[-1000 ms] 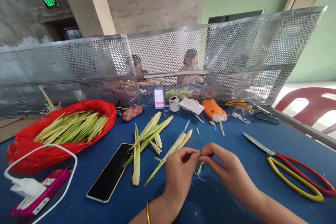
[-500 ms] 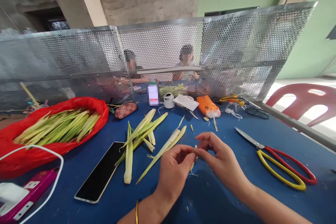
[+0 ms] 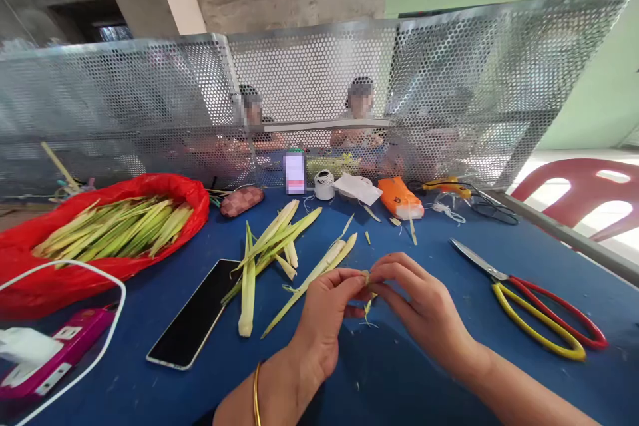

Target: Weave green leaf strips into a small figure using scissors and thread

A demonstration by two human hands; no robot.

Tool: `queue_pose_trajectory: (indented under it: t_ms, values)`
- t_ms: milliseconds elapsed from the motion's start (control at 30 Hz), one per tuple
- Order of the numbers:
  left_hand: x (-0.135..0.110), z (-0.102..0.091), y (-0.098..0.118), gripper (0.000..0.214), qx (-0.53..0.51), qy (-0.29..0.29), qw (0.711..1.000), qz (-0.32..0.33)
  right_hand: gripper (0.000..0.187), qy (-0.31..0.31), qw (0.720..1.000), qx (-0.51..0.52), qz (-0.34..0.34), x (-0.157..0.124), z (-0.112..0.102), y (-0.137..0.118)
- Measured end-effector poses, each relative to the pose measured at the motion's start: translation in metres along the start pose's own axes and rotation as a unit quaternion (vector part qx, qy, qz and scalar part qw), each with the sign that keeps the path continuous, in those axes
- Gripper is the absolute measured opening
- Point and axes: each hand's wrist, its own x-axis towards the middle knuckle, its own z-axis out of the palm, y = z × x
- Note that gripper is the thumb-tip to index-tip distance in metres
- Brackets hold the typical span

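My left hand (image 3: 324,309), with a gold bangle at the wrist, and my right hand (image 3: 424,303) meet fingertip to fingertip above the blue table. Both are closed in a pinch on a small pale leaf piece (image 3: 367,276), mostly hidden by the fingers. Just below them lies a scrap of leaf with white thread (image 3: 369,309). Beside my left hand rest long pale-green leaf strips (image 3: 319,276). Further left, more leaf strips (image 3: 248,293) lie crossed in a loose pile. Large scissors (image 3: 504,277) with red and yellow handles lie to the right of my right hand.
A red plastic bag (image 3: 200,210) full of leaves stands at the left. Nearby are a dark phone (image 3: 194,319) and a magenta power strip (image 3: 54,353). Along the perforated metal screen (image 3: 309,60) sit a thread spool (image 3: 324,186) and an orange packet (image 3: 399,196). Two people sit behind it.
My fingertips have shifted slightly up and regripped, showing more of the small leaf piece between them. The view has tilted a little; the things on the table lie as before.
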Motion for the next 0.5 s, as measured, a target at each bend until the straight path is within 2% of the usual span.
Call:
queue_pose_trajectory:
  t_ms: [133, 267, 400, 500]
  values:
    - [-0.0003, -0.0001, 0.0011, 0.013, 0.012, -0.006, 1.0, 0.005, 0.009, -0.002, 1.0, 0.02, 0.017, -0.0008, 0.001, 0.0]
    - [-0.0008, 0.0017, 0.0026, 0.014, 0.073, 0.0, 0.996, 0.042, 0.012, -0.014, 0.996, 0.047, 0.078, -0.0001, -0.0009, -0.0001]
    - [0.0004, 0.0002, 0.0014, 0.019, 0.171, -0.027, 0.976, 0.133, 0.007, -0.005, 0.983, 0.078, 0.169, 0.0013, -0.0031, 0.0026]
    - [0.0029, -0.0038, -0.0014, 0.022, 0.248, -0.039, 0.947, 0.2, 0.015, -0.015, 0.975, 0.109, 0.193, 0.0027, -0.0032, 0.0055]
